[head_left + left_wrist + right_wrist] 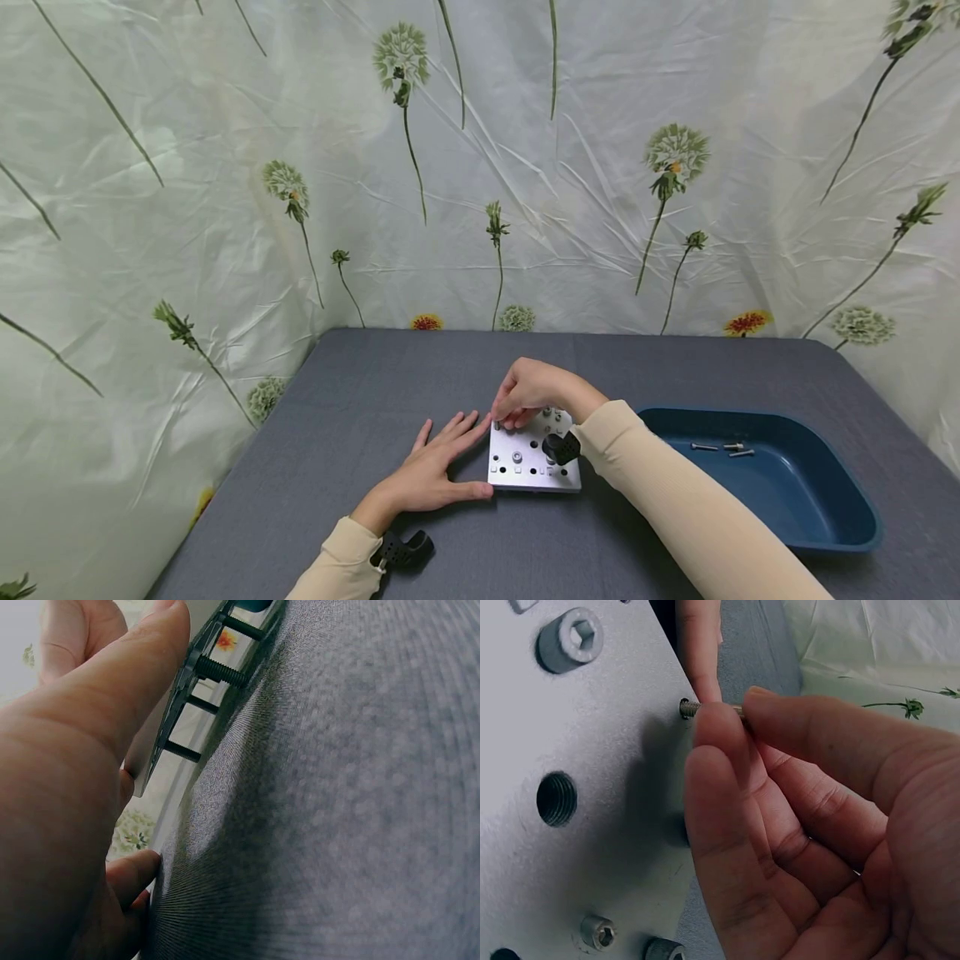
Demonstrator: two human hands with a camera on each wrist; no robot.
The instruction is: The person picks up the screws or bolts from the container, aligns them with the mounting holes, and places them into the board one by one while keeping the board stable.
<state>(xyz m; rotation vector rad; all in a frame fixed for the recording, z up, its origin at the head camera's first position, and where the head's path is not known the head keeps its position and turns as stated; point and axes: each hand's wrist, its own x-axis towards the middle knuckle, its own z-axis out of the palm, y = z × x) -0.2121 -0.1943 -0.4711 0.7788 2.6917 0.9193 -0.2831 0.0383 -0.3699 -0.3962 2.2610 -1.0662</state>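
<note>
A silver metal plate with rows of holes lies on the table, raised on short posts seen in the left wrist view. My right hand pinches a small screw between thumb and fingers. The screw's threaded tip sits at a hole near the plate's edge; how deep it goes I cannot tell. Several socket-head screws, such as the large hex socket screw, stand in other holes beside a bare threaded hole. My left hand lies spread on the table, fingertips and thumb touching the plate's left side.
To the right stands a blue tray with several loose screws in it. A grey cloth covers the table. Behind hangs a floral curtain. Each wrist bears a black camera mount, such as the left wrist mount.
</note>
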